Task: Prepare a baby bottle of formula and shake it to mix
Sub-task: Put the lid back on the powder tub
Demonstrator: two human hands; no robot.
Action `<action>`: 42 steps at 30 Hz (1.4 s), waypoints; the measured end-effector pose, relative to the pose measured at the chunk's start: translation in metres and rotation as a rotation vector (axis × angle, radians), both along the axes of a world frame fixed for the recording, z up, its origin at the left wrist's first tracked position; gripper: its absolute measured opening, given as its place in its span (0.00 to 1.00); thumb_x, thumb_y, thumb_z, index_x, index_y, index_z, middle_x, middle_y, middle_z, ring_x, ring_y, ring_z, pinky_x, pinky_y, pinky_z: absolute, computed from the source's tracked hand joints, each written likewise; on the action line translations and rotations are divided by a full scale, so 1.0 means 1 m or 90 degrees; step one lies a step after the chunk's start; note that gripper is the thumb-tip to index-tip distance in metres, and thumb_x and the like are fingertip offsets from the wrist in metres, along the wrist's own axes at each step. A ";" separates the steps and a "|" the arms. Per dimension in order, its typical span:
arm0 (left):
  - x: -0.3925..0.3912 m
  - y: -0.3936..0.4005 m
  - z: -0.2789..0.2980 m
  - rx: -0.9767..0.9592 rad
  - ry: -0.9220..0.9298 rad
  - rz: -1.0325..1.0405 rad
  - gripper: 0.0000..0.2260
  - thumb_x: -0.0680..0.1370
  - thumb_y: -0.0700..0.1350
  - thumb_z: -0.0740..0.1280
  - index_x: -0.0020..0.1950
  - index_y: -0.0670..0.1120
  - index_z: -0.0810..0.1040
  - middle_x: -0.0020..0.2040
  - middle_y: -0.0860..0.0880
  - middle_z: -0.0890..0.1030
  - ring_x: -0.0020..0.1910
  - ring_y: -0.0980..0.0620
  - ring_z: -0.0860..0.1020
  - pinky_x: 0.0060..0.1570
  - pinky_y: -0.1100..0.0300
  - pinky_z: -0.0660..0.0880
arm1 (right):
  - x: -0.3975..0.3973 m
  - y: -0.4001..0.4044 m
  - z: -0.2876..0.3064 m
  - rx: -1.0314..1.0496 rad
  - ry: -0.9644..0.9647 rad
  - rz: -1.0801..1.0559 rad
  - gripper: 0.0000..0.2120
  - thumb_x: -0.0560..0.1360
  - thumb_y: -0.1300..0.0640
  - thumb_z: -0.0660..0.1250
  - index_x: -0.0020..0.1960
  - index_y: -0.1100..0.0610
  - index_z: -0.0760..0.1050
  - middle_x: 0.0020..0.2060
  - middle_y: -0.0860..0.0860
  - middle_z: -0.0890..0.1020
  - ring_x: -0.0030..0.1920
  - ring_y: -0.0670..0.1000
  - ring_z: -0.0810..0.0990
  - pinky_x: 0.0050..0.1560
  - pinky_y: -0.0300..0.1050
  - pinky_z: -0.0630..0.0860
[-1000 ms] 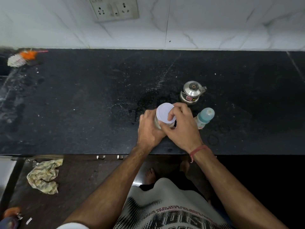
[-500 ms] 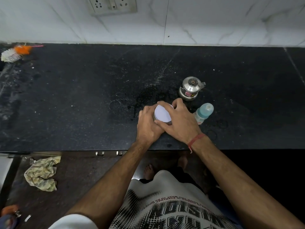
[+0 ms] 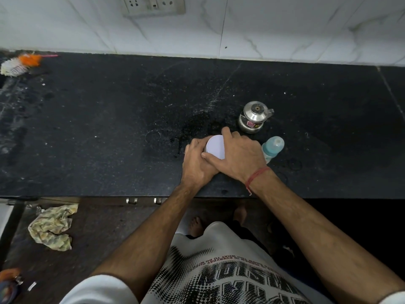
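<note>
A jar with a white round lid (image 3: 215,146) stands on the black counter (image 3: 109,128) near its front edge. My left hand (image 3: 197,165) wraps the jar's body from the left. My right hand (image 3: 237,155) grips the lid from the right and above, fingers curled over its rim. The jar's body is hidden by both hands. A baby bottle with a teal cap (image 3: 272,148) stands just right of my right hand. Behind it sits a small steel pot with a lid and spout (image 3: 254,120).
A white tiled wall with a socket plate (image 3: 153,5) backs the counter. A white and orange scrub brush (image 3: 19,63) lies at the far left. A crumpled cloth (image 3: 52,229) lies on the floor below the counter's front edge.
The jar has come down from a slight tilt and stands lower between my hands. My right hand has turned further over the lid, covering more of it.
</note>
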State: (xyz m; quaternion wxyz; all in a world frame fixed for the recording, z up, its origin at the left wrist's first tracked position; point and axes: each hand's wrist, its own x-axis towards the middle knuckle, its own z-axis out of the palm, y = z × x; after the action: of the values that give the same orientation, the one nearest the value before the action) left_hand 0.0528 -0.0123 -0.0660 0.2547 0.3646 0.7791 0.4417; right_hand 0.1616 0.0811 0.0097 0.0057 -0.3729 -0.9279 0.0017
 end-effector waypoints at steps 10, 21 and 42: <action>-0.002 0.001 -0.006 0.011 0.006 -0.006 0.39 0.63 0.70 0.75 0.71 0.55 0.82 0.57 0.55 0.76 0.60 0.50 0.75 0.55 0.48 0.78 | -0.002 0.025 0.019 -0.153 -0.048 0.251 0.30 0.80 0.39 0.71 0.77 0.49 0.70 0.68 0.54 0.70 0.58 0.58 0.78 0.55 0.59 0.81; -0.003 0.004 -0.005 -0.006 0.008 -0.009 0.42 0.61 0.71 0.79 0.74 0.58 0.81 0.61 0.55 0.78 0.64 0.51 0.75 0.56 0.51 0.76 | -0.010 0.005 0.026 0.044 -0.178 0.123 0.41 0.80 0.21 0.51 0.60 0.59 0.76 0.52 0.58 0.86 0.47 0.59 0.85 0.44 0.53 0.70; 0.002 0.006 -0.019 -0.053 0.061 0.005 0.37 0.70 0.60 0.80 0.78 0.58 0.77 0.59 0.57 0.73 0.63 0.52 0.71 0.57 0.42 0.81 | 0.004 0.002 -0.010 0.059 0.001 0.074 0.38 0.78 0.22 0.59 0.67 0.55 0.73 0.49 0.54 0.83 0.38 0.58 0.84 0.35 0.49 0.67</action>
State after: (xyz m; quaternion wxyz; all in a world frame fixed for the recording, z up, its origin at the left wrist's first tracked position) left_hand 0.0544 -0.0065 -0.0849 0.2301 0.3712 0.8096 0.3921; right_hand 0.1656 0.0835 -0.0005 0.0233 -0.3176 -0.9470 -0.0411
